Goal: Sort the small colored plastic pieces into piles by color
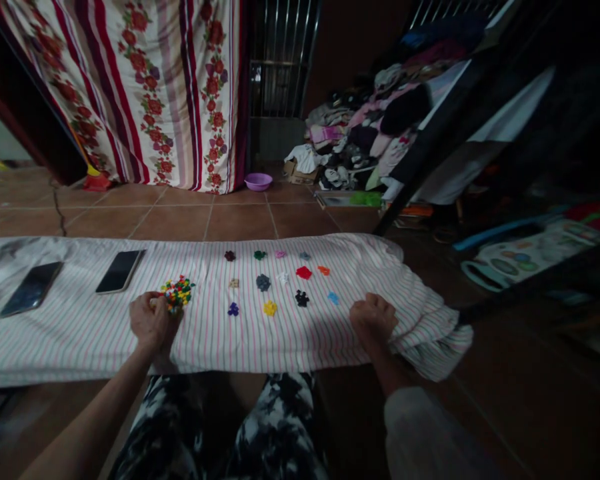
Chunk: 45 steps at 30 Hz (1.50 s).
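My left hand (150,319) is at the left edge of a mixed pile of tiny coloured pieces (179,293), its fingers pinched together; whatever is between them is too small to make out. Curled into a fist, my right hand (374,316) rests on the striped cloth (207,347), and its inside is hidden. Between the hands lie several small single-colour heaps, among them a yellow heap (270,308), a black heap (301,298), a red heap (304,273) and a dark grey heap (263,283). Nearest my right hand is a light blue heap (333,298).
Two phones, one black-screened (121,271) and one further left (31,289), lie on the cloth. Beyond are a purple basin (258,181), a flowered curtain (170,100) and piled clothes (360,127). A dark slanted post (425,147) stands to the right.
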{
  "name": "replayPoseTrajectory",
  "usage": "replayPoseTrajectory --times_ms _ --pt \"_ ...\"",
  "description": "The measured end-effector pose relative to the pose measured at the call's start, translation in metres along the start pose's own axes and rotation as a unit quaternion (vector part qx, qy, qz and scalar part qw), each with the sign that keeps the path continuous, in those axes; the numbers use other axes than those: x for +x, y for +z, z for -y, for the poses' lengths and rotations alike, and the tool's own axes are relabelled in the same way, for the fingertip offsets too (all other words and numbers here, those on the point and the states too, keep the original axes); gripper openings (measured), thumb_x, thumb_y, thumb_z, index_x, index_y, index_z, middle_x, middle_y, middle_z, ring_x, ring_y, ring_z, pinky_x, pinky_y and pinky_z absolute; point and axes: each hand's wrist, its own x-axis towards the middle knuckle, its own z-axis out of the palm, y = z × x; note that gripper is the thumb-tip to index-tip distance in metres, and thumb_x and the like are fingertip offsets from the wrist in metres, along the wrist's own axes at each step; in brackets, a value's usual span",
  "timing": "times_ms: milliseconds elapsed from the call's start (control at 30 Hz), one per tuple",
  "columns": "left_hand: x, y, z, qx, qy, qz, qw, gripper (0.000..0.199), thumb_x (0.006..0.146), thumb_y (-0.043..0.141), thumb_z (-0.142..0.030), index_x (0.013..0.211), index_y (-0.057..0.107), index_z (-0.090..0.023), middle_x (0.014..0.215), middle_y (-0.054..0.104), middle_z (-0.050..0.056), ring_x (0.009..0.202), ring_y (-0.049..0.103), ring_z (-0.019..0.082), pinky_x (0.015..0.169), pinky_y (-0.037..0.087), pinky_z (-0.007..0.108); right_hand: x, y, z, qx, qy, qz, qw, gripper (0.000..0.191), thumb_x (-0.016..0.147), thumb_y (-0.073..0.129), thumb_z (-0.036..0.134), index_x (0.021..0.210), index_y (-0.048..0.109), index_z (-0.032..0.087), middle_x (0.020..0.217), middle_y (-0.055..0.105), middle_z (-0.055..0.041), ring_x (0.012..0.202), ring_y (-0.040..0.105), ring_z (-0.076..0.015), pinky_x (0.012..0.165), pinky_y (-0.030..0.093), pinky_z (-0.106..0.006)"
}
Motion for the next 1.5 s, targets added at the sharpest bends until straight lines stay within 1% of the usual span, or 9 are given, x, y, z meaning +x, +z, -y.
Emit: replayPoseTrajectory --times_ms 133,300,467,567,667,900,1067,1300,1500 --pt "0.004 0.01 -0.03 -0.038 0.015 0.031 0.999 0.023 0.081 0.046 -0.04 0.082 0.059 -0.022 0.079 0.059 0.004 0.077 0.056 0.021 0.072 0.044 0.035 0.001 -0.003 -0.001 0.004 0.004 0.018 1.0 0.031 0.088 0.042 0.02 0.108 0.064 0.01 0.11 0.061 -0.0174 0.102 0.051 -0.0298 0.078 0.038 -0.04" --pt "-0.006 0.039 -0.098 -0.063 0.124 0.088 0.986 0.023 0.081 0.045 -0.039 0.081 0.059 -0.021 0.077 0.061 0.003 0.078 0.059 0.02 0.075 0.046 0.032 0.002 -0.007 0.0 0.026 0.014 0.029 0.999 0.031 0.086 0.045 0.018 0.109 0.064 0.011 0.112 0.06 -0.0178 0.101 0.05 -0.0292 0.076 0.037 -0.039" --pt "-0.041 0.081 -0.175 -0.012 0.293 0.214 0.932 0.023 0.087 0.043 -0.03 0.086 0.062 -0.018 0.093 0.067 0.008 0.09 0.062 0.019 0.082 0.048 0.031 0.001 -0.013 0.001 0.027 0.006 0.018 0.999 0.03 0.087 0.043 0.018 0.109 0.063 0.011 0.111 0.061 -0.0177 0.1 0.051 -0.0285 0.074 0.034 -0.037" --pt "-0.06 0.107 -0.209 0.001 0.334 0.243 0.911 0.02 0.086 0.047 -0.025 0.089 0.065 -0.017 0.097 0.069 0.009 0.102 0.06 0.021 0.09 0.047 0.031 0.002 -0.018 0.001 0.021 -0.001 0.025 0.999 0.029 0.088 0.043 0.018 0.108 0.062 0.011 0.11 0.062 -0.0167 0.098 0.052 -0.0268 0.073 0.034 -0.035" --pt "-0.073 0.13 -0.232 0.019 0.359 0.268 0.894 0.02 0.086 0.049 -0.024 0.09 0.067 -0.016 0.1 0.07 0.011 0.107 0.059 0.022 0.092 0.047 0.031 0.003 -0.021 0.001 0.019 0.0 0.041 0.999 0.028 0.088 0.043 0.019 0.108 0.061 0.011 0.112 0.062 -0.0166 0.097 0.052 -0.0267 0.073 0.035 -0.035" --pt "-0.085 0.168 -0.265 0.072 0.391 0.307 0.865 0.024 0.087 0.051 -0.029 0.093 0.07 -0.015 0.099 0.07 0.014 0.107 0.059 0.024 0.091 0.047 0.032 0.002 -0.016 -0.001 0.045 -0.002 0.015 0.999 0.028 0.086 0.044 0.017 0.109 0.06 0.013 0.115 0.062 -0.0175 0.102 0.051 -0.03 0.082 0.038 -0.042" --pt "-0.087 0.185 -0.275 0.096 0.411 0.321 0.848 0.027 0.087 0.048 -0.026 0.094 0.073 -0.017 0.101 0.07 0.014 0.108 0.058 0.023 0.093 0.046 0.031 0.002 -0.016 0.0 0.042 0.006 0.033 0.999 0.028 0.089 0.042 0.017 0.111 0.059 0.011 0.119 0.061 -0.0182 0.106 0.052 -0.0301 0.084 0.038 -0.041" --pt "-0.082 0.189 -0.272 0.115 0.434 0.341 0.826 0.03 0.086 0.047 -0.025 0.09 0.076 -0.02 0.096 0.071 0.01 0.101 0.061 0.019 0.095 0.044 0.028 0.002 -0.016 0.001 0.047 0.011 0.043 0.998 0.028 0.089 0.043 0.016 0.112 0.058 0.011 0.12 0.06 -0.019 0.107 0.05 -0.031 0.084 0.037 -0.041" --pt "-0.079 0.183 -0.269 0.105 0.438 0.336 0.827 0.031 0.088 0.046 -0.027 0.093 0.076 -0.021 0.097 0.071 0.01 0.103 0.059 0.022 0.091 0.047 0.03 0.003 -0.016 0.0 0.046 0.011 0.054 0.997 0.031 0.091 0.04 0.019 0.113 0.058 0.009 0.122 0.06 -0.0197 0.107 0.05 -0.0314 0.084 0.034 -0.04"
